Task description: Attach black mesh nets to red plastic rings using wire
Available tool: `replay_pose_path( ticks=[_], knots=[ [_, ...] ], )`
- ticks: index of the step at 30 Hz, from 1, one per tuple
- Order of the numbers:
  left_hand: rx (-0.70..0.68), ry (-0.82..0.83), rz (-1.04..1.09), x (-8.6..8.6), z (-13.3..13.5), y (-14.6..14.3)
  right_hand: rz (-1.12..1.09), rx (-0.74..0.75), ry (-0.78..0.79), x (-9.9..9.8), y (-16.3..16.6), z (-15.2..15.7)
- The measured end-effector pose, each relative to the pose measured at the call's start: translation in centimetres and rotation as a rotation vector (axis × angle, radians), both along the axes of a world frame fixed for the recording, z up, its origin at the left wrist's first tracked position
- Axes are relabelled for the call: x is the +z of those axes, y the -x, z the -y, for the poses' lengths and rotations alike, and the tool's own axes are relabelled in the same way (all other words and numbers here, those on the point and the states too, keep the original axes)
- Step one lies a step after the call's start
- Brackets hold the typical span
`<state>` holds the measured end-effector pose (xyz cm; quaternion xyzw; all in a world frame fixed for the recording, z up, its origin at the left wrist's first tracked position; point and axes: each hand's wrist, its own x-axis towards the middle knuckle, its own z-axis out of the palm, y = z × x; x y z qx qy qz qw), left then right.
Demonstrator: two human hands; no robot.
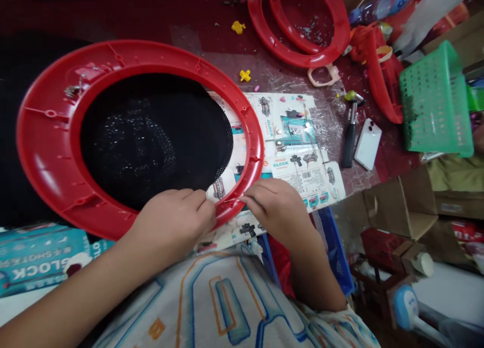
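Observation:
A large red plastic ring (45,156) lies on the table before me, with screw posts and ribs along its face. Black mesh fabric (151,131) shows through its opening. My left hand (181,214) is closed at the ring's near edge, its fingertips curled out of sight. To its right, my right hand (278,209) pinches thumb and forefinger together just over the rim. Something thin and pale seems to run between the two hands, too fine to make out. A small cluster of metal pieces (73,91) sits on the ring's far left part.
Printed cardboard (295,176) lies under the ring. Beyond are two more red rings (260,30), small yellow plastic pieces (245,75), a hammer (350,136), a white phone (368,143) and a green basket (434,101). A blue crate (336,252) stands below the table edge.

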<state>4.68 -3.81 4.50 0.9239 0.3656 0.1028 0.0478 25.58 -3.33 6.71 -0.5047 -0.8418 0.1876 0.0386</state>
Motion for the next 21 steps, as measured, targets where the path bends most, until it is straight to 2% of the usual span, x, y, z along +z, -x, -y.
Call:
replay_pose_path(
  ticks=[5, 13, 19, 21],
  knots=[
    [-0.082, -0.016, 0.027, 0.0, -0.2, 1.2, -0.006, 0.062, -0.043, 0.2, 0.1, -0.8],
    [-0.119, 0.018, 0.064, -0.2, -0.5, 2.0, -0.174, -0.099, 0.095, -1.4, 1.0, -0.7],
    [0.03, 0.125, -0.025, 0.9, -0.4, 0.8, -0.217, -0.162, 0.148, -1.3, 1.4, -0.6],
    [0.091, 0.233, -0.075, 1.3, -0.6, 0.2, -0.216, -0.155, 0.15, -1.2, 1.4, -0.7]
  ],
)
